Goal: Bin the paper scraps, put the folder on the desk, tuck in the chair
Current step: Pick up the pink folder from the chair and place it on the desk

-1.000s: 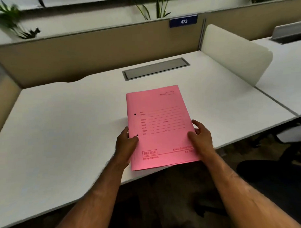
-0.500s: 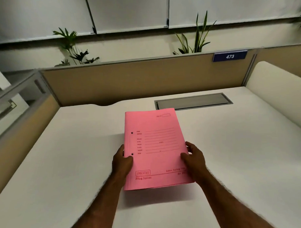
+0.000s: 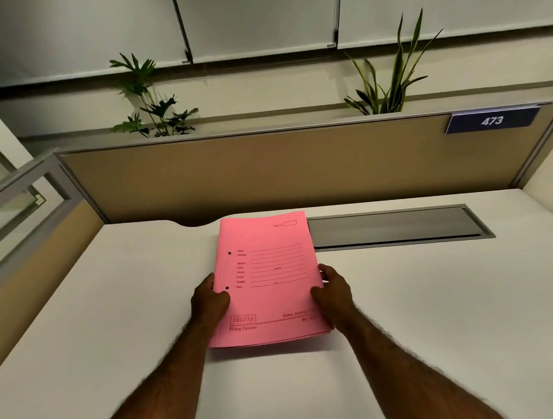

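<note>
A pink folder (image 3: 266,272) with printed lines and two punch holes lies flat over the white desk (image 3: 115,309), near its middle. My left hand (image 3: 209,301) grips the folder's left edge, thumb on top. My right hand (image 3: 333,290) grips its right edge the same way. The folder's near edge casts a thin shadow on the desk; I cannot tell whether it rests fully on the surface. No paper scraps, bin or chair are in view.
A grey cable hatch (image 3: 395,225) is set into the desk just right of the folder's far corner. A tan partition (image 3: 267,172) with a blue "473" sign (image 3: 491,120) stands behind the desk, plants beyond it. A glass-topped side panel (image 3: 24,193) stands at the left.
Both hands have carried the folder farther onto the desk, away from the front edge and toward the partition. My view has moved forward, so the desk edge and the chair are out of sight.
</note>
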### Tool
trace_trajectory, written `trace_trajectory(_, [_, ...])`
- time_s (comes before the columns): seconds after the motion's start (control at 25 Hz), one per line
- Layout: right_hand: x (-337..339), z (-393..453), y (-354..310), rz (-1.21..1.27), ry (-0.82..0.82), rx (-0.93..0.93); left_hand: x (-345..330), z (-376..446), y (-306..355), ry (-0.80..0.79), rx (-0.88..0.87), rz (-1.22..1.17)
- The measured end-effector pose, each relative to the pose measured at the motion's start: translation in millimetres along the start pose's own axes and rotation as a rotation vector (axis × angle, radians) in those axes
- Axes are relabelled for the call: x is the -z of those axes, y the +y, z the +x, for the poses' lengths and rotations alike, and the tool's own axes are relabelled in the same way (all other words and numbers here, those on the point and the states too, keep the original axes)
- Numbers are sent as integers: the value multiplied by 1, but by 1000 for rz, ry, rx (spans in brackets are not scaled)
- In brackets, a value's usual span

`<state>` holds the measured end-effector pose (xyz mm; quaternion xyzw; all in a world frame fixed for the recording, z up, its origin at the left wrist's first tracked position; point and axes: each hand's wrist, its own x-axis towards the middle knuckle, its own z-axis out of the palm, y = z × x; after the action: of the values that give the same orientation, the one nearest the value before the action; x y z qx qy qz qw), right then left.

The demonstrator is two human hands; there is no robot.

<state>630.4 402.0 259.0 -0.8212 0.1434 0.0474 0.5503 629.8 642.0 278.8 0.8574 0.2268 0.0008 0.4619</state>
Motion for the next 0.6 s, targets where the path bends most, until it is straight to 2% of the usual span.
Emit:
trace_trajectory(0.32, [-35,58,5,-33,-85,-45,-13,68,-11,22,1,147])
trace_trajectory(0.6, [-42,70,7,-221,-46,-19,-20,82,-15,41,-40,235])
